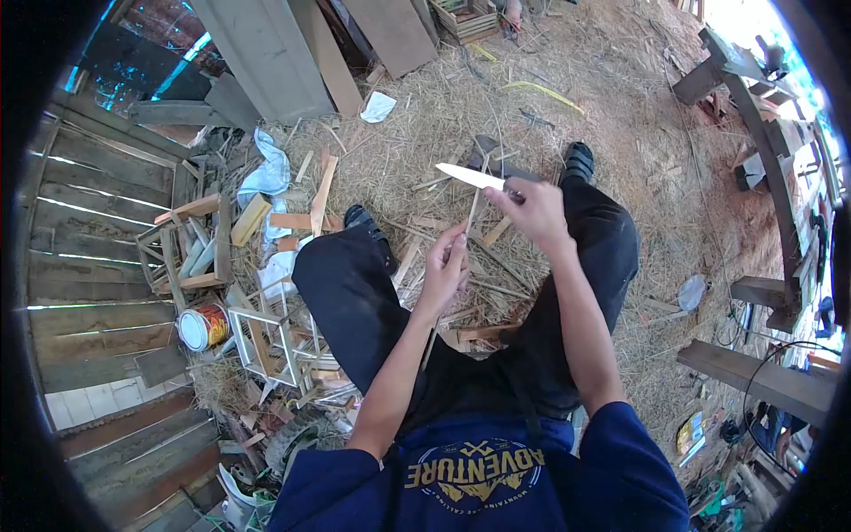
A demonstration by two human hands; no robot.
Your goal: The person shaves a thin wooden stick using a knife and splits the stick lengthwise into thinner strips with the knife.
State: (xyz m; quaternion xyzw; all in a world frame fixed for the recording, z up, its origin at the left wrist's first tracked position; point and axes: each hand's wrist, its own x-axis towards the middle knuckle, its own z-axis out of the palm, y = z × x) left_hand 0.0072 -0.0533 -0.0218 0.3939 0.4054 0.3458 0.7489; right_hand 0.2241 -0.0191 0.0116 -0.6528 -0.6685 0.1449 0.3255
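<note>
My right hand (536,213) is closed around the handle of a knife (470,176); its bright blade points left and slightly up. In my left hand (445,270), the fingers pinch a thin wooden strip (475,206), which slants up toward the knife. The strip's lower part runs down past my wrist between my legs. Blade and strip overlap in view near the strip's upper end; whether they touch I cannot tell. Below my hands, wood scraps and shavings (496,232) lie between my feet.
To the left stand a wooden crate frame (222,239), a paint can (204,327) and a white frame (266,348). Boards (266,58) lean at the upper left. A wooden bench (758,115) is at the right, with a beam (758,381) lower down. Straw covers the ground.
</note>
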